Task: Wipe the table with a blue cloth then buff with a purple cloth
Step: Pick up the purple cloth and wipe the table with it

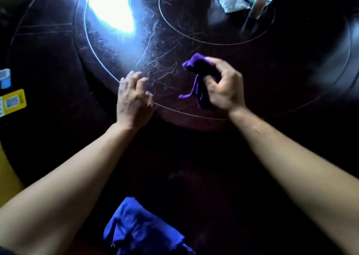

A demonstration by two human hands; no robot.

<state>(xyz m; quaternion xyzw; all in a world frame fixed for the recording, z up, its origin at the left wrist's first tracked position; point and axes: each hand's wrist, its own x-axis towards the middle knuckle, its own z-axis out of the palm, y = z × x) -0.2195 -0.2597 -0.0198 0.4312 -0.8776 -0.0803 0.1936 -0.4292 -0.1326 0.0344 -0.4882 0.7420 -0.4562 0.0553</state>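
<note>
Near the table [58, 60] edge, right hand [225, 87] grips purple cloth [198, 68] (bunched).

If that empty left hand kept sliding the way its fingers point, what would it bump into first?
Probably nothing soon. The left hand points up and slightly right across the bare, scratched table. The purple cloth lies off to its right, outside that line, though depth is hard to judge.

Bright light [108, 7] is glaring off the dark, scratched round bench [58, 60] in the upper left; surroundings are lying in shadow.
</note>
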